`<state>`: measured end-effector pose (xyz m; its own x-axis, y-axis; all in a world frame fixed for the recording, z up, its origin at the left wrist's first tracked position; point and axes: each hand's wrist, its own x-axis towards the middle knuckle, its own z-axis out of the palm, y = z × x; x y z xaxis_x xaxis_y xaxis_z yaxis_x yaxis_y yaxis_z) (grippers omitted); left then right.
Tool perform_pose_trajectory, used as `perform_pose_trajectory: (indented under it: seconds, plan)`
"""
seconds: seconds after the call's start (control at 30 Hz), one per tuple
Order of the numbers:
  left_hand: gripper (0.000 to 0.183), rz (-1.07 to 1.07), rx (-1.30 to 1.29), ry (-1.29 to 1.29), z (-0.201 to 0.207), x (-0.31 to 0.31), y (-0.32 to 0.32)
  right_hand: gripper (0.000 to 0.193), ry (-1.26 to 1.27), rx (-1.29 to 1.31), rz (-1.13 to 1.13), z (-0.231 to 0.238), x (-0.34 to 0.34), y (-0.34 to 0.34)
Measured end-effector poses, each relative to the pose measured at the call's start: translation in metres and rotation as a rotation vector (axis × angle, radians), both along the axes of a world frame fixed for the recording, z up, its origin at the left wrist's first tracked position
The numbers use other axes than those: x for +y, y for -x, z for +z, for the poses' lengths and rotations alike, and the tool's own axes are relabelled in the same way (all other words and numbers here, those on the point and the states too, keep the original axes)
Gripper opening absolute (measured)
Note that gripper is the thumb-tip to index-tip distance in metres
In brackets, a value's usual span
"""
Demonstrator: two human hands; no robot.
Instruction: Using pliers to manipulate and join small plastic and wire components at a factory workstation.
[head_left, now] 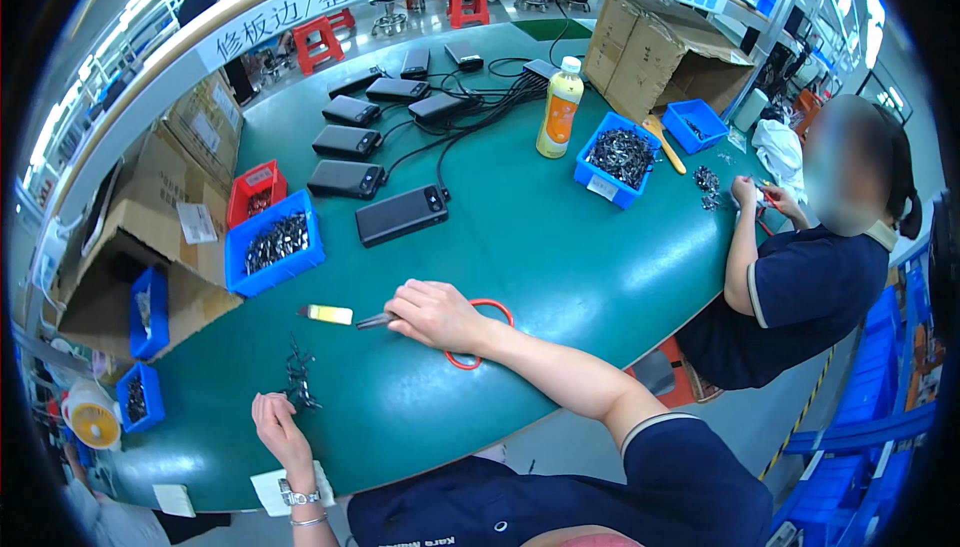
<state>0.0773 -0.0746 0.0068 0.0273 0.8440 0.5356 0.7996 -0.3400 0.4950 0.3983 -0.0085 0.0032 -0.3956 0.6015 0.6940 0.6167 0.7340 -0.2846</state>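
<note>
Green surface (560,247): my right hand (435,312) grips red-handled scissors (478,332); my left hand (278,427) pinches the small dark metal parts (298,379) just above it.

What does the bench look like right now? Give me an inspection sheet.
Surface: green oval table top, in use.
Job's things: red-handled scissors under right hand; small dark metal parts cluster at left hand.
Clutter: blue plastic bins of parts, orange-labelled drink bottle, cardboard boxes.
Fingers: right closed on scissors; left touching the parts.
Cables: black leads to black power banks.
Surroundings: co-worker's hand, red stools.
</note>
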Motion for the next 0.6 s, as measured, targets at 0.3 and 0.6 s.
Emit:
perform_pose_trajectory:
  seconds: [0.3, 0.6]
  plan:
    - [0.065, -0.881, -1.087, 0.333, 0.118, -0.042, -0.108, 0.016, -0.004, 0.042, 0.012, 0.010, 0.003, 0.009]
    - [0.045, -1.964, -1.434, 0.623, 0.211, -0.083, -0.167, 0.016, 0.105, 0.056, -0.010, 0.000, 0.001, 0.006]
